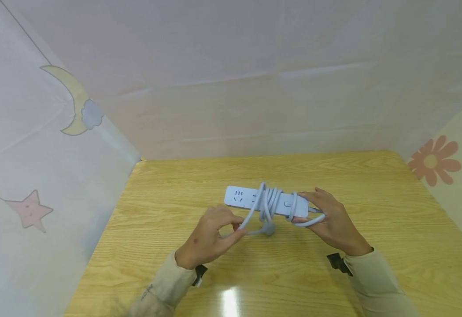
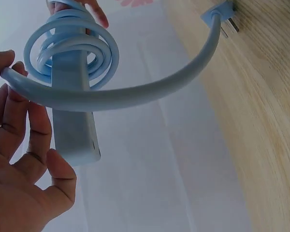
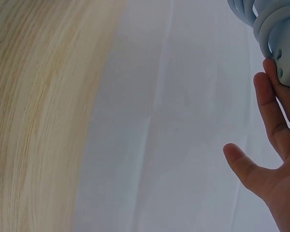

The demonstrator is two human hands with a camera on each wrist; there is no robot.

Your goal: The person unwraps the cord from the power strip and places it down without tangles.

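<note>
A white power strip point(image 1: 236, 199) is held up above the table, with its sockets and a switch facing up. Its white cord point(image 1: 269, 203) loops several times around the strip's middle, and one loop sits nearer the right end. My right hand point(image 1: 337, 222) grips that right end between thumb and fingers, beside the spot where the cord leaves the strip. With thumb and fingertips my left hand point(image 1: 211, 235) pinches the free length of cord left of the coils. The plug point(image 1: 269, 229) hangs from this length below the strip; its metal prongs show in the left wrist view.
A wooden table point(image 1: 167, 180) lies beneath both hands. Behind it and at the sides hang pale sheets point(image 1: 231, 110), printed with a moon, a star point(image 1: 30, 210) and a flower point(image 1: 433, 160). Dark straps circle both wrists.
</note>
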